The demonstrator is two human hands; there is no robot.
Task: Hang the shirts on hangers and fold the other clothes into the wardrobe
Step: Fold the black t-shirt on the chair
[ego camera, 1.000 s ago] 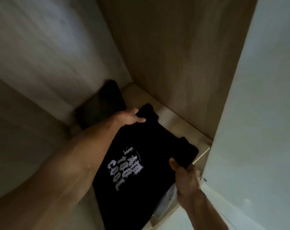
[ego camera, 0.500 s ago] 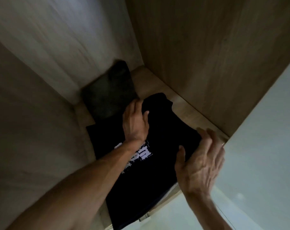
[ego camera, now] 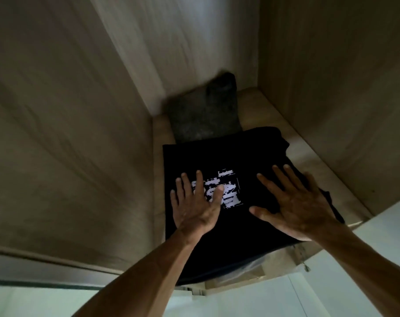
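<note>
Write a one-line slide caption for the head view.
Left hand and right hand press a folded black T-shirt flat on the wardrobe shelf.

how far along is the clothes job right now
Done: a folded grey garment sits at the back of the wardrobe shelf, and the folded black printed shirt lies in front of it. In hand: the left hand and right hand press flat on it. Left: no hangers or other clothes show, so the remainder cannot be judged.

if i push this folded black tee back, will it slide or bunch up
The black tee is soft folded cloth, so it probably bunches against the grey garment behind. Lifted by one edge, it likely unfolds and droops.
</note>
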